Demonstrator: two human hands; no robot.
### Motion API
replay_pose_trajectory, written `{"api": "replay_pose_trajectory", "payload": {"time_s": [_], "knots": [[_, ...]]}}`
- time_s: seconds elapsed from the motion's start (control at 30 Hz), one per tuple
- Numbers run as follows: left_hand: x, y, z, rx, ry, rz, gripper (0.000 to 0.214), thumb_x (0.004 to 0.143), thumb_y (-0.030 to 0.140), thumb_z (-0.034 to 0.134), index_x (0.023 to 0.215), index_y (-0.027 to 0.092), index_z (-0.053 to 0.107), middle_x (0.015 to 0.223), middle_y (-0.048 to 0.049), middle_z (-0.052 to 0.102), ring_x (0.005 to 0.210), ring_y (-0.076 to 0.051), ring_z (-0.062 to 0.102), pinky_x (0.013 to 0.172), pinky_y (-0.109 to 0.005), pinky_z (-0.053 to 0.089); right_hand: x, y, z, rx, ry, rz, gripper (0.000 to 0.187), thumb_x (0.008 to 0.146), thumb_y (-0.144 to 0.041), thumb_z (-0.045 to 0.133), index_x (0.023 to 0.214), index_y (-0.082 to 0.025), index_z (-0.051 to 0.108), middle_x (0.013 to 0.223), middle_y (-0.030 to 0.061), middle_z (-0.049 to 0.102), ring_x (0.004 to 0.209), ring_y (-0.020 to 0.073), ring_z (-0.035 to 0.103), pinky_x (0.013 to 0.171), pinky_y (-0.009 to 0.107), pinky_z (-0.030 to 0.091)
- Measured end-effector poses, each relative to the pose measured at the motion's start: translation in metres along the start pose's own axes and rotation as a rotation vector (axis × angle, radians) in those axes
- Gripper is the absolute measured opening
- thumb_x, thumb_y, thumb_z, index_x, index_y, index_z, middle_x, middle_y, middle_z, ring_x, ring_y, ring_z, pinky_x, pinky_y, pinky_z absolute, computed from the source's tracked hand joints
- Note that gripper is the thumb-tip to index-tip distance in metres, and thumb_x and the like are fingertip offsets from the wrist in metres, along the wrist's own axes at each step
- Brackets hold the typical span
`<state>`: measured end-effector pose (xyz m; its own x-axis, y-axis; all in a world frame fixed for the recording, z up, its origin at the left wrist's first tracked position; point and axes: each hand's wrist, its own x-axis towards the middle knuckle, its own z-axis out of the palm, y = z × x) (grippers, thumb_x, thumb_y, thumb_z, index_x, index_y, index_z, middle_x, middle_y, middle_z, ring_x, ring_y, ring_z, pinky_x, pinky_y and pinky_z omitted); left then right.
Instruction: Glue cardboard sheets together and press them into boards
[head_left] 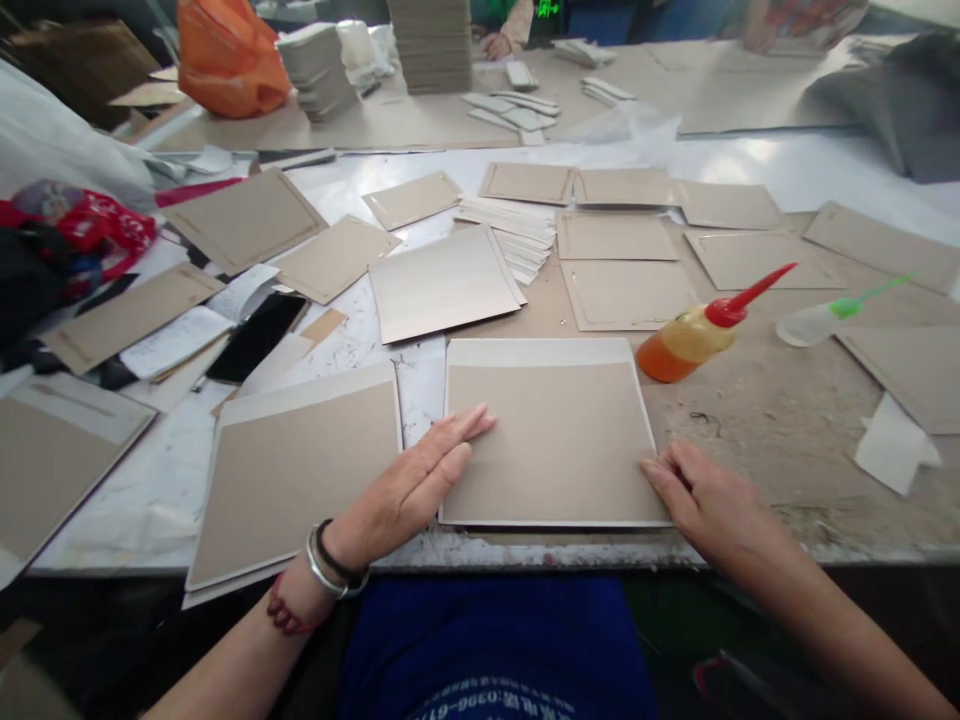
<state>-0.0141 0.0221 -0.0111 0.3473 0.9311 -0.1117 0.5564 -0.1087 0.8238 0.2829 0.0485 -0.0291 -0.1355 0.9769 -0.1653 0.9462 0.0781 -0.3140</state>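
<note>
A grey-brown cardboard panel [555, 440] with white edging lies flat at the front edge of the table, straight before me. My left hand [427, 475] rests on its left side, fingers stretched out and flat. At the panel's lower right edge, my right hand [686, 485] pinches the border between thumb and curled fingers. A similar white-edged panel [300, 470] lies to the left, on top of another sheet. Just beyond the right corner stands a glue bottle [679, 345], tilted, with orange liquid and a red nozzle.
Several smaller cardboard pieces [619, 235] are spread across the back, near a fan of white strips [517, 235]. A black phone [259, 337] lies at left. A clear bottle with a green nozzle [814, 322] lies at right. Beyond are an orange bag [231, 55] and a co-worker's hand [496, 45].
</note>
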Motion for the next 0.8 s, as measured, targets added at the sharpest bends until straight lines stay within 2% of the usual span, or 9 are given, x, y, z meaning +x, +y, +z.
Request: {"api": "replay_pose_trajectory", "payload": {"time_s": [0.1, 0.27, 0.33, 0.5, 0.63, 0.8], "knots": [[-0.002, -0.006, 0.01, 0.159, 0.007, 0.115, 0.045, 0.092, 0.029, 0.028, 0.136, 0.021, 0.023, 0.141, -0.0018, 0.032, 0.131, -0.014, 0.021, 0.112, -0.039, 0.01, 0.0, 0.001, 0.0, -0.004, -0.004, 0.005, 0.025, 0.078, -0.043, 0.036, 0.062, -0.025, 0.032, 0.049, -0.0009, 0.045, 0.048, 0.0186, 0.048, 0.048, 0.027, 0.029], [-0.005, -0.005, 0.016, 0.363, -0.016, 0.227, 0.07, 0.078, 0.039, 0.055, 0.136, 0.018, 0.022, 0.142, -0.0086, 0.028, 0.132, -0.023, 0.019, 0.11, -0.046, 0.012, 0.0, 0.001, 0.001, 0.004, -0.025, 0.028, 0.025, 0.078, -0.044, 0.034, 0.061, -0.025, 0.031, 0.049, -0.0002, 0.047, 0.048, 0.0194, 0.05, 0.048, 0.028, 0.031], [-0.004, -0.003, 0.014, 0.395, -0.025, 0.243, 0.072, 0.074, 0.036, 0.058, 0.135, 0.018, 0.025, 0.142, -0.0087, 0.028, 0.132, -0.024, 0.019, 0.11, -0.047, 0.013, 0.0, 0.002, 0.002, 0.014, -0.02, 0.03, 0.025, 0.078, -0.044, 0.033, 0.062, -0.025, 0.031, 0.049, -0.0001, 0.047, 0.048, 0.0199, 0.051, 0.049, 0.028, 0.031], [-0.006, 0.002, 0.011, 0.421, -0.044, 0.23, 0.071, 0.069, 0.026, 0.058, 0.134, 0.018, 0.029, 0.144, -0.0085, 0.024, 0.133, -0.025, 0.013, 0.109, -0.048, 0.015, 0.001, 0.002, 0.003, 0.049, -0.015, 0.009, 0.024, 0.078, -0.042, 0.034, 0.061, -0.026, 0.03, 0.048, 0.0003, 0.048, 0.048, 0.0199, 0.052, 0.048, 0.028, 0.032], [-0.013, 0.002, 0.009, 0.404, 0.006, 0.194, 0.07, 0.069, 0.019, 0.055, 0.134, 0.017, 0.03, 0.146, -0.01, 0.014, 0.134, -0.027, 0.009, 0.108, -0.05, 0.018, 0.001, 0.001, 0.002, 0.05, -0.02, 0.014, 0.024, 0.079, -0.041, 0.034, 0.061, -0.025, 0.03, 0.049, 0.0, 0.048, 0.048, 0.0194, 0.052, 0.048, 0.028, 0.033], [-0.023, -0.002, 0.002, 0.368, 0.019, 0.118, 0.066, 0.076, 0.022, 0.053, 0.135, 0.018, 0.024, 0.146, -0.0119, 0.012, 0.133, -0.027, 0.014, 0.106, -0.049, 0.023, 0.0, 0.0, 0.002, 0.037, -0.013, 0.009, 0.024, 0.08, -0.04, 0.034, 0.062, -0.025, 0.03, 0.049, -0.0005, 0.047, 0.049, 0.0189, 0.051, 0.049, 0.027, 0.032]]}}
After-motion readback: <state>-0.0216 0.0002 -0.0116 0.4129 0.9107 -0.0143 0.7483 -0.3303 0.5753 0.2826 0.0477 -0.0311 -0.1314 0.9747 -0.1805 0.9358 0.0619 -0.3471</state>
